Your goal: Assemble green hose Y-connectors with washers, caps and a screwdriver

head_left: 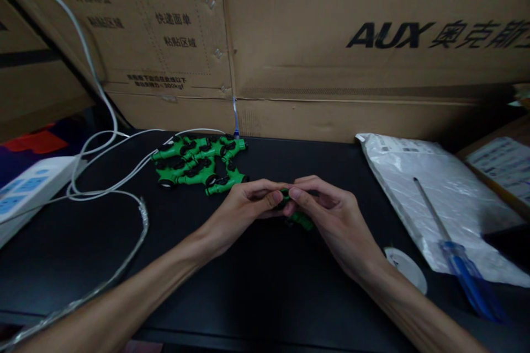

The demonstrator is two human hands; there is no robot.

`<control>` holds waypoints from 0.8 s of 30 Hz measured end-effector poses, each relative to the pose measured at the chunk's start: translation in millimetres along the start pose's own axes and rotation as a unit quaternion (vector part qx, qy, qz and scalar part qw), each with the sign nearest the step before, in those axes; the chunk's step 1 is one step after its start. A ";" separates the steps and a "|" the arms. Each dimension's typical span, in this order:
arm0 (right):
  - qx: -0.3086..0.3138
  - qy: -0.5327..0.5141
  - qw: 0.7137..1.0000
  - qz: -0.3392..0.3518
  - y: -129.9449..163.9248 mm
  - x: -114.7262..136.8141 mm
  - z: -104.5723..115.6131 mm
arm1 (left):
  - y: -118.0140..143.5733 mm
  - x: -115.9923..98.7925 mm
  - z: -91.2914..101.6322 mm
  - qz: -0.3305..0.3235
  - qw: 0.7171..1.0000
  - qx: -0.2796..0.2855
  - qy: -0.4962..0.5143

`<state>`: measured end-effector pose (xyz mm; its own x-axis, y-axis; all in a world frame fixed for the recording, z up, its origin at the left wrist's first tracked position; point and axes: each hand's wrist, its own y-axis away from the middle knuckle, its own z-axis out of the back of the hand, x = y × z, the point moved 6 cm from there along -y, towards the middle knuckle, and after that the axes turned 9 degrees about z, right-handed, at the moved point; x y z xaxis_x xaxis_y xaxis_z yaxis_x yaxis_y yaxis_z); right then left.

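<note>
Pinching a small green plastic fitting point(301, 219) at frame centre, your left hand point(244, 207) and right hand point(331, 215) both grip it; a green pile of similar fittings point(199, 164) lies upper left.

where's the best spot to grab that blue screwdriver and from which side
Probably the blue handle of the screwdriver, taken from above: it is the thick end nearest the right hand, while the thin shaft runs away across the plastic bag.
</note>
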<state>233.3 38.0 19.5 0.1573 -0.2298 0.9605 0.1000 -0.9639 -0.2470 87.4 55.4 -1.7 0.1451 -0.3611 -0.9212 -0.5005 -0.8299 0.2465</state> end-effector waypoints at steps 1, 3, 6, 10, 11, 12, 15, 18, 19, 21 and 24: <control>-0.002 0.003 1.000 0.004 0.0 0.1 0.1 | -0.2 0.9 0.8 0.004 1.000 -0.001 0.006; -0.003 0.005 1.000 0.013 0.4 0.4 0.2 | -0.4 3.1 1.9 0.013 1.000 0.002 0.015; -0.004 0.004 1.000 0.017 1.6 -0.5 0.4 | -0.7 5.9 2.5 0.021 1.000 0.005 0.023; -0.007 -0.008 1.000 0.015 2.3 -3.5 -0.1 | -0.3 8.1 1.0 0.016 0.999 0.007 0.034; -0.010 -0.011 1.000 0.014 2.1 -4.1 -0.3 | -0.2 8.5 0.4 0.017 0.999 0.007 0.039; -0.012 -0.012 1.000 0.013 1.9 -4.4 -0.4 | 0.0 8.8 -0.3 0.019 0.999 0.007 0.046; -0.019 -0.006 1.000 0.006 2.0 -3.5 -0.8 | 0.2 8.6 -2.4 0.029 0.997 0.006 0.072; -0.020 0.003 1.000 -0.015 3.6 -2.4 -2.5 | 0.4 6.6 -4.7 0.036 0.995 0.018 0.093; -0.021 0.007 1.000 -0.022 4.3 -2.5 -3.1 | 0.4 5.9 -5.1 0.038 0.994 0.022 0.097; -0.026 0.020 0.999 -0.030 5.2 -3.1 -4.2 | 0.4 5.1 -5.3 0.040 0.993 0.027 0.105; -0.040 0.019 0.999 -0.015 4.3 -3.8 -5.5 | 0.1 5.6 -5.8 0.045 0.993 0.036 0.105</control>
<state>227.8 34.0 15.4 0.1172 -0.2045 0.9718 0.0240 -0.9777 -0.2086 93.2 50.9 -5.1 0.2686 -0.5187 -0.8117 -0.5787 -0.7605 0.2945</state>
